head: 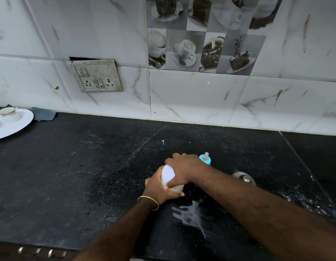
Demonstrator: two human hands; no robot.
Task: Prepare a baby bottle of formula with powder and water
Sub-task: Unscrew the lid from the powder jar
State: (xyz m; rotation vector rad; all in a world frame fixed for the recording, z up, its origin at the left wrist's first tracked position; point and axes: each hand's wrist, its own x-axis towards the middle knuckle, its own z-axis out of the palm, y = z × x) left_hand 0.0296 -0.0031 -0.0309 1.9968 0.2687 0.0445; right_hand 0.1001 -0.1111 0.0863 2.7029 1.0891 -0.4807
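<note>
Both forearms reached in from about five and six o'clock over the black stone counter [69,176], the left wrist wearing a thin gold bangle [148,201]. Just past a pale wet smear [191,217] on the stone, the left hand [159,189] was wrapped around the lower body of a white powder container [168,178], fingers curled tight against it. At one o'clock from it, the right hand [184,166] lay cupped over the container's top, gripping there; what lay under the palm was hidden. The baby bottle [205,159], with blue collar and clear teat, stood just behind the right hand, toward twelve o'clock. A steel lid with a knob [243,178] sat near, at three o'clock from the hands. Far off at nine o'clock, a white plate [16,127] carried a small cup [7,111], with a grey cloth [43,113] beside it against the marble-tiled wall [201,97].
</note>
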